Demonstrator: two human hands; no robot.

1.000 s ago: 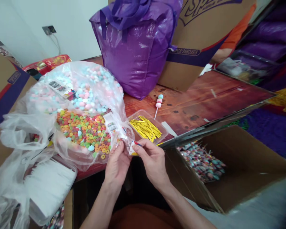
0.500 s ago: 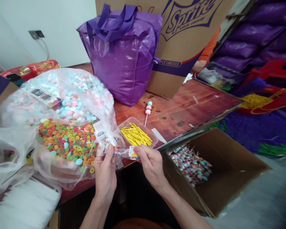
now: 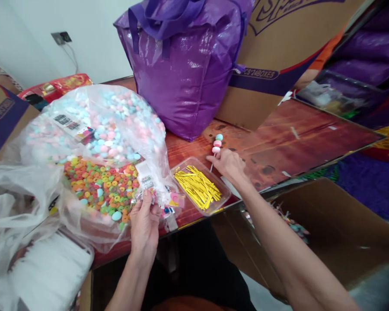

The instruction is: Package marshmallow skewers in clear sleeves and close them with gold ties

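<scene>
My left hand (image 3: 146, 229) is closed, pinching a small clear plastic wrapper (image 3: 173, 199) with a colourful print between thumb and fingers. It is held over the near edge of a bag of candies. My right hand (image 3: 230, 165) reaches to the table, its thumb and fingers closed on the white stick of a candy skewer (image 3: 217, 144). Pink and blue-green candy pieces are threaded on that skewer, which lies beside the purple bag. Between my hands sits a clear plastic tray (image 3: 225, 202) of yellow twist ties (image 3: 199, 186).
A large clear bag (image 3: 94, 93) holds pastel candies and orange-green rings. Behind stand a purple tote bag (image 3: 184, 82) and a cardboard carton (image 3: 246, 108). White sticks (image 3: 45, 276) fill a container at lower left. An open box (image 3: 337, 224) with wrapped candies is below the table's right edge.
My right hand has let go of the wrapper and moved right and forward to the candy skewer. The left hand keeps the wrapper. The view has shifted slightly.
</scene>
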